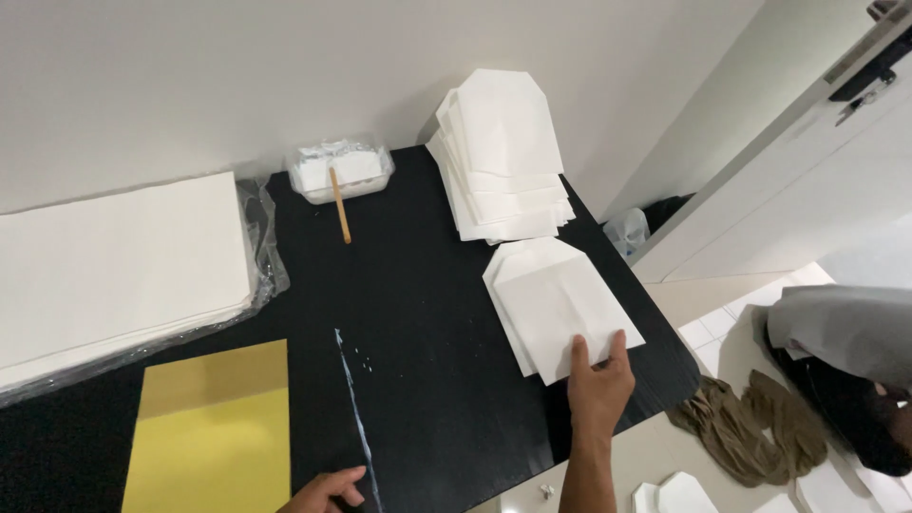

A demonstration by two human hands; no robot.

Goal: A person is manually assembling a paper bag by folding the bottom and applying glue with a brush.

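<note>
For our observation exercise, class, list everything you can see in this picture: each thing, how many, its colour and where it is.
table: one, black, centre
small stack of folded paper bags: one, white, table's right edge
tall stack of folded paper bags: one, white, far right corner
large paper sheets: one pile, white, left, on clear plastic wrap
card sheet: one, yellow, near left
plastic tub: one, clear, by the wall
wooden stick: one, tan, leaning out of the tub
cloth: one, brown, on the floor, right
right hand: on the small stack
left hand: at the table's near edge
</note>
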